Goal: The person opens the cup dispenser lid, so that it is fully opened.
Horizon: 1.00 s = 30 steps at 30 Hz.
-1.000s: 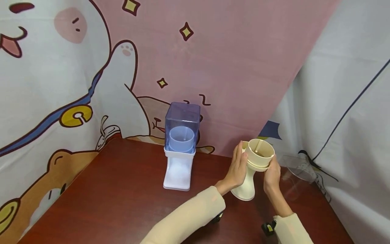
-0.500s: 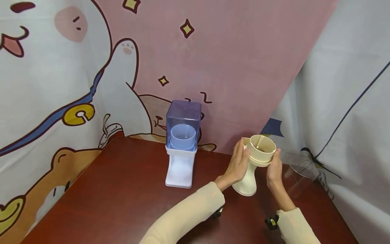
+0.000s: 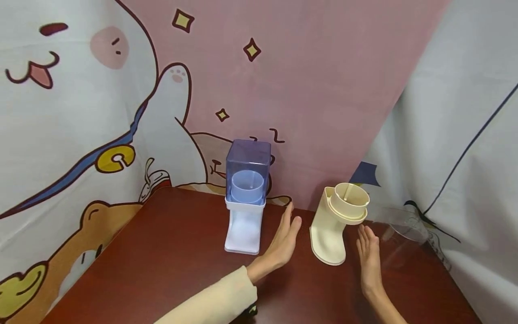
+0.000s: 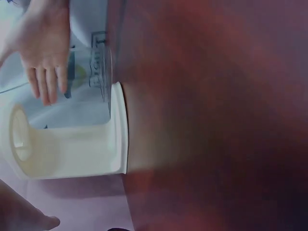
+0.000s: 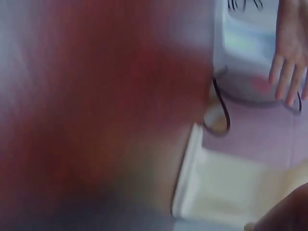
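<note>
A cream dispenser stand [image 3: 328, 231] with a round cup [image 3: 350, 200] on top stands upright on the table, right of centre in the head view. To its left is my left hand [image 3: 280, 243], fingers straight and apart from the stand. My right hand [image 3: 369, 261], also with extended fingers, is at its right side, below the cup, holding nothing. In the left wrist view the cream stand [image 4: 72, 151] appears sideways, with my right hand [image 4: 45, 53] beyond it. The right wrist view is blurred but shows part of the stand [image 5: 231, 185] and my left hand [image 5: 291, 53].
A similar white stand [image 3: 243, 229] under a translucent blue box cover [image 3: 248, 153] is left of my left hand. On the right of the table is a clear plastic container [image 3: 398, 229], hard to make out. A printed curtain [image 3: 307, 90] hangs behind the dark red table [image 3: 162, 252].
Both hands have let go of the cream stand and moved apart and down, the left one leftward. The stand stays on the table. The head view has shifted slightly.
</note>
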Available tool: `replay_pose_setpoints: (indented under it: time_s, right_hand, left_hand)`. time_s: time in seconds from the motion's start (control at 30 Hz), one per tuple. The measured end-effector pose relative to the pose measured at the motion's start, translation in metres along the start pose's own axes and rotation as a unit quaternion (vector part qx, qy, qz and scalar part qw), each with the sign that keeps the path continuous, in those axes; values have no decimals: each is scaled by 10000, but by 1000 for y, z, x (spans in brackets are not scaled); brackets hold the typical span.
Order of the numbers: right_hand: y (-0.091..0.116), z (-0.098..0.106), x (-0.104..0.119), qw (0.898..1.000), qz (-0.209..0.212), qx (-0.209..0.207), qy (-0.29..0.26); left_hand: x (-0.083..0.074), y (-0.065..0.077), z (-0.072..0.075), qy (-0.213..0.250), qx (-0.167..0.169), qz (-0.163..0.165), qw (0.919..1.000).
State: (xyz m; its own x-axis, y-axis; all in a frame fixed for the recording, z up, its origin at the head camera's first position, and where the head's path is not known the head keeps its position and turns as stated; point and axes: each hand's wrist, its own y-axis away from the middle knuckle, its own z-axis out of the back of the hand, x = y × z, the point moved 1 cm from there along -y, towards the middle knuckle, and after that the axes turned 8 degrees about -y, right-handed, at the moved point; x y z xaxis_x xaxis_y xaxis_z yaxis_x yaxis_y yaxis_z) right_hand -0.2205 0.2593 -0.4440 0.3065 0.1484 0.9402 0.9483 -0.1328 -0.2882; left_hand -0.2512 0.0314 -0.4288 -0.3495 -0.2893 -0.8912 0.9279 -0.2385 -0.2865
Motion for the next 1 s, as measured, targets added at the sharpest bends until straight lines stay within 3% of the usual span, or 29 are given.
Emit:
replay_pose_setpoints:
  time_s: [0.13,0.27,0.37,0.5,0.63,0.77,0.87,1.0]
  right_hand:
    - [20,-21,-6,9993,-51,101,367]
    - [31,-47,-9,9979,48,429,485]
    - [30,-63,-8,9958,147,675,605]
    - [18,-88,-7,9932,68,856,788]
    - [-2,-116,-10,9929,-17,890,793]
    - [-27,-146,-13,9936,-39,897,688]
    - [-45,-164,-14,9951,-73,833,535]
    - [-60,-186,-17,9962,-288,761,320]
  left_hand:
    - [6,27,17,43,70,37,10000]
    - [22,56,45,12,49,113,9999]
    - [33,74,67,-82,-179,280,9994]
    - [48,82,97,-298,-762,376,9959]
    - [58,70,129,-329,-1279,388,9905]
    - [60,46,156,-116,-1542,436,9870]
    - [61,25,165,1,-1532,522,9868]
    - [64,1,164,177,-1363,532,9891]
